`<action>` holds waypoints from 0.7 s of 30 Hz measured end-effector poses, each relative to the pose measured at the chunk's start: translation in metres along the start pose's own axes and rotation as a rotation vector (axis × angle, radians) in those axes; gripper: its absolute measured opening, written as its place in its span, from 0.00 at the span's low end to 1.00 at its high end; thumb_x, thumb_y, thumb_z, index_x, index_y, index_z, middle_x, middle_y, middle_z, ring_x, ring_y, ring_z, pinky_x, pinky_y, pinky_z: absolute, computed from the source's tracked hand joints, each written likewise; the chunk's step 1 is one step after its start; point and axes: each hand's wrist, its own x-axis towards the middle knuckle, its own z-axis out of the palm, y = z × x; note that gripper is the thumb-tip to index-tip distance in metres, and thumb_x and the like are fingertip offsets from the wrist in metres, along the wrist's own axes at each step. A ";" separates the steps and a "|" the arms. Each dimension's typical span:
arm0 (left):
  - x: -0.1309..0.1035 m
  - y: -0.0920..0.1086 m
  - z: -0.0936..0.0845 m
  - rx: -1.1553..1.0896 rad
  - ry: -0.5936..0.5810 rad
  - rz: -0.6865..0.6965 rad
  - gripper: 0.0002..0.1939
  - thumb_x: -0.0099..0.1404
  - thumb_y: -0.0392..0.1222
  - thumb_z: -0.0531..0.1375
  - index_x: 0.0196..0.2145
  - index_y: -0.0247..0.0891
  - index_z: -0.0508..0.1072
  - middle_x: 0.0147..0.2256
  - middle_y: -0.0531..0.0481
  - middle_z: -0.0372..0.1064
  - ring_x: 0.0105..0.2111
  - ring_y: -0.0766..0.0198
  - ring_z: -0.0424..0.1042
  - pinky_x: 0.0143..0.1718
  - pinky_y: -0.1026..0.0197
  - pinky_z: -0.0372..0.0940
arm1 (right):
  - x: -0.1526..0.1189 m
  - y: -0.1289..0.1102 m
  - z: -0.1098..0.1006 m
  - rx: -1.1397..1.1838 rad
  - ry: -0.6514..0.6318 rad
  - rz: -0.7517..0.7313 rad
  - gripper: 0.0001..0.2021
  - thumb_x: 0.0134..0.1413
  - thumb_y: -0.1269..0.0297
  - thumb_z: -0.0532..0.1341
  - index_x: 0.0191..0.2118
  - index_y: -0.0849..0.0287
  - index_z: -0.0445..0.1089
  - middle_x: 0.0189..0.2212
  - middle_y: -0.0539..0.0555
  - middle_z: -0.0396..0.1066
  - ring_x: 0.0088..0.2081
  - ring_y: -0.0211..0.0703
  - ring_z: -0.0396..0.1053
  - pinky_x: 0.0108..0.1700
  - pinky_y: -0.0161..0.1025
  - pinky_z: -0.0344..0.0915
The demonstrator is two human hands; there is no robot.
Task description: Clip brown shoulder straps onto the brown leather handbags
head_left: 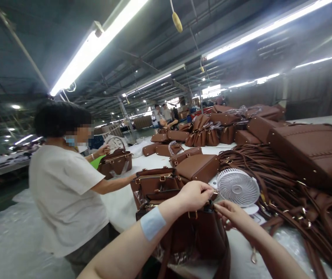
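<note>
A brown handbag (pixel 209 232) stands right in front of me, with clear plastic wrap at its lower front. My left hand (pixel 196 195) reaches across its top, thumb and fingers pinched on a small metal clasp (pixel 215 191). Just below and to the right, my right hand (pixel 232 215) pinches the bag's upper side corner; exactly what lies between its fingertips is partly hidden. A brown strap (pixel 225 252) hangs down the bag's right side. Another metal clasp (pixel 253 255) dangles beneath my right forearm.
A white fan (pixel 238 188) stands just beyond my hands. Brown straps (pixel 288 205) lie heaped at right, beside a large brown bag (pixel 311 151). Several more bags (pixel 197 166) cover the white table (pixel 119 203). At left a co-worker (pixel 67 193) handles another handbag (pixel 116 163).
</note>
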 end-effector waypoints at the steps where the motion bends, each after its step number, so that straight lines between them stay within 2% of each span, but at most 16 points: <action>1: 0.003 0.000 0.006 0.024 -0.016 -0.045 0.21 0.68 0.50 0.50 0.38 0.36 0.79 0.31 0.48 0.76 0.32 0.61 0.70 0.32 0.64 0.60 | -0.001 0.001 0.002 0.084 0.005 -0.005 0.23 0.46 0.41 0.62 0.34 0.59 0.63 0.22 0.45 0.63 0.20 0.33 0.61 0.21 0.31 0.60; 4: 0.010 0.000 0.019 0.071 -0.041 -0.146 0.25 0.69 0.52 0.48 0.34 0.34 0.80 0.28 0.47 0.75 0.29 0.62 0.69 0.30 0.63 0.59 | -0.003 0.001 0.009 0.242 0.008 -0.019 0.25 0.39 0.42 0.67 0.31 0.58 0.60 0.19 0.42 0.59 0.20 0.31 0.59 0.22 0.31 0.58; 7: 0.015 -0.004 0.024 0.035 -0.033 -0.162 0.21 0.68 0.49 0.50 0.34 0.35 0.80 0.29 0.48 0.76 0.30 0.63 0.70 0.31 0.64 0.60 | -0.002 0.003 0.014 0.260 0.020 -0.028 0.24 0.38 0.42 0.67 0.28 0.57 0.59 0.18 0.43 0.61 0.19 0.34 0.59 0.21 0.32 0.56; 11: 0.019 -0.012 0.027 -0.024 0.015 -0.153 0.20 0.67 0.49 0.52 0.36 0.35 0.80 0.31 0.48 0.77 0.32 0.62 0.71 0.31 0.64 0.61 | -0.005 0.005 0.018 -0.010 0.239 -0.194 0.19 0.47 0.43 0.60 0.28 0.56 0.63 0.19 0.47 0.65 0.21 0.40 0.63 0.24 0.37 0.59; 13: 0.020 -0.015 0.028 -0.062 0.016 -0.166 0.19 0.66 0.49 0.54 0.36 0.34 0.80 0.32 0.47 0.77 0.32 0.61 0.72 0.33 0.64 0.62 | -0.010 0.005 0.020 -0.203 0.367 -0.307 0.17 0.53 0.47 0.58 0.29 0.56 0.68 0.23 0.51 0.70 0.26 0.44 0.68 0.29 0.39 0.61; 16: 0.021 -0.014 0.030 -0.130 0.019 -0.206 0.16 0.64 0.46 0.56 0.39 0.33 0.79 0.34 0.47 0.77 0.33 0.62 0.72 0.34 0.65 0.63 | -0.019 0.003 0.024 -0.392 0.495 -0.421 0.14 0.58 0.52 0.55 0.32 0.55 0.72 0.31 0.54 0.75 0.34 0.47 0.72 0.36 0.41 0.62; 18: 0.022 -0.011 0.031 -0.120 0.031 -0.232 0.17 0.64 0.46 0.56 0.40 0.34 0.79 0.34 0.47 0.77 0.34 0.61 0.73 0.35 0.64 0.64 | -0.022 0.001 0.027 -0.458 0.557 -0.463 0.13 0.59 0.55 0.55 0.34 0.55 0.73 0.32 0.54 0.76 0.34 0.48 0.72 0.38 0.41 0.62; 21: 0.021 -0.006 0.031 0.002 0.009 -0.231 0.21 0.67 0.50 0.50 0.36 0.37 0.80 0.33 0.48 0.77 0.35 0.60 0.74 0.38 0.62 0.65 | -0.022 0.001 0.028 -0.474 0.615 -0.451 0.12 0.57 0.55 0.56 0.33 0.56 0.73 0.31 0.54 0.76 0.33 0.48 0.72 0.36 0.41 0.62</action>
